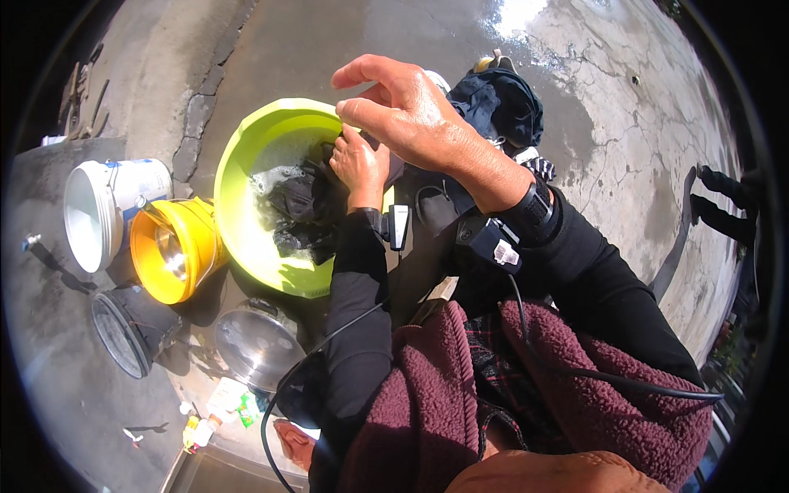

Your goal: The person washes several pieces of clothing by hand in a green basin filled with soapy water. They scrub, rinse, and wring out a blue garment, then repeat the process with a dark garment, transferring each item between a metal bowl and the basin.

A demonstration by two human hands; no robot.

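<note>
A lime-green plastic basin [243,148] holds soapy water and wet dark clothes [299,200]. My left hand [360,163] reaches over the basin's right side and grips a bunched dark cloth, part of it hidden by my right hand. Higher up and closer to the camera is my right hand [410,111], wet and with nothing visible in it, its fingers curved and apart. Both wrists carry strapped-on devices with black cables.
Left of the basin stand a white bucket [145,179], a yellow bucket [200,246] with a metal dipper inside, and a dark bucket [154,323]. A steel pan [259,345] lies nearer me. Dark blue clothes [496,105] are heaped at right on the wet, cracked concrete [616,123].
</note>
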